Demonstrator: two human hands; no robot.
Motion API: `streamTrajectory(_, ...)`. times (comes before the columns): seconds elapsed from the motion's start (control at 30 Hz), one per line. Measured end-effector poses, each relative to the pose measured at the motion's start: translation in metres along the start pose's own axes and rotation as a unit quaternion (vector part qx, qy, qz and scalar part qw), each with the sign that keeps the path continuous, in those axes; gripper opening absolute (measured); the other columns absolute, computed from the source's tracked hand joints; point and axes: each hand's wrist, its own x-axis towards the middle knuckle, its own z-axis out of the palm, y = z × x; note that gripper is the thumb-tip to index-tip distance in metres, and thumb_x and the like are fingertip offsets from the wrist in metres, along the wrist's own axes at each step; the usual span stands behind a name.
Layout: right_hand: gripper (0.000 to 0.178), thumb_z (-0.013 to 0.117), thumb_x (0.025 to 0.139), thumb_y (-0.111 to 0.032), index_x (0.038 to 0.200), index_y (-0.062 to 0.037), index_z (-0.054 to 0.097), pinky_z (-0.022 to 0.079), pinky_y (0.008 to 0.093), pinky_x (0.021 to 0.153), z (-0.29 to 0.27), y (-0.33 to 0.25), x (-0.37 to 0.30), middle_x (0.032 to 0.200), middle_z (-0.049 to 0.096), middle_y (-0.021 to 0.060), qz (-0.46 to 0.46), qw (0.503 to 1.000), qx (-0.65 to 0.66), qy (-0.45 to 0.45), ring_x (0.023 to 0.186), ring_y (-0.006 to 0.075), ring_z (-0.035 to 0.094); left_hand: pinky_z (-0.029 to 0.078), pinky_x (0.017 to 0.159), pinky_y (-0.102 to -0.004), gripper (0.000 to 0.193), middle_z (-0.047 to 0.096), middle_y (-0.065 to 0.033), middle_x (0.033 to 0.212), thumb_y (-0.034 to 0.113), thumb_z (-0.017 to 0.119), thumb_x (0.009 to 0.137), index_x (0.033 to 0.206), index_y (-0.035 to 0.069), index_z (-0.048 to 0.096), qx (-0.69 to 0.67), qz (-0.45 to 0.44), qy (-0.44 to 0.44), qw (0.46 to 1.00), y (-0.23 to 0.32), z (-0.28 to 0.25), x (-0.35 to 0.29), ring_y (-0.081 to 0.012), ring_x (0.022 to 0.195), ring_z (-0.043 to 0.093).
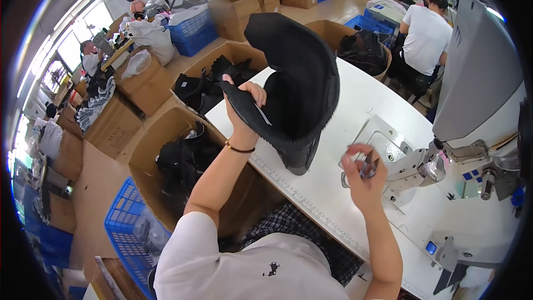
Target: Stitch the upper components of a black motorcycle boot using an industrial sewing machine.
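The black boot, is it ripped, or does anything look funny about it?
No rip shows. The black boot only looks a bit funny because its tall top gapes wide open, with one edge held in the left hand.

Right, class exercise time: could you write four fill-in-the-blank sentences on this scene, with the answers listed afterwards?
1. The left hand grips a large, curved fabric piece coloured ____.
2. The right hand holds a small, shiny metal tool over a smooth, flat tabletop coloured ____.
3. A dark beaded bracelet circles the person's ____ wrist.
4. The openwork plastic basket at lower left is coloured ____.

Missing words: black; white; left; blue.
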Motion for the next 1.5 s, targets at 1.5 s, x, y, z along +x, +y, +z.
streamTrajectory(1.5,0.057,0.063,0.074,-0.012,0.123,-0.0023,0.035,0.031,0.0152,0.044,0.014,-0.066,0.005,0.118,0.038,0.0132,-0.2,0.973,-0.073,0.086,0.055,0.0047,0.039,0.034,0.047,-0.0284,0.044,0.045,-0.0023,0.053,0.037,0.033,0.09,0.063,0.007,0.05,-0.203,-0.153,-0.012,0.967,0.001,0.023,0.027,-0.0148,0.043,0.04)
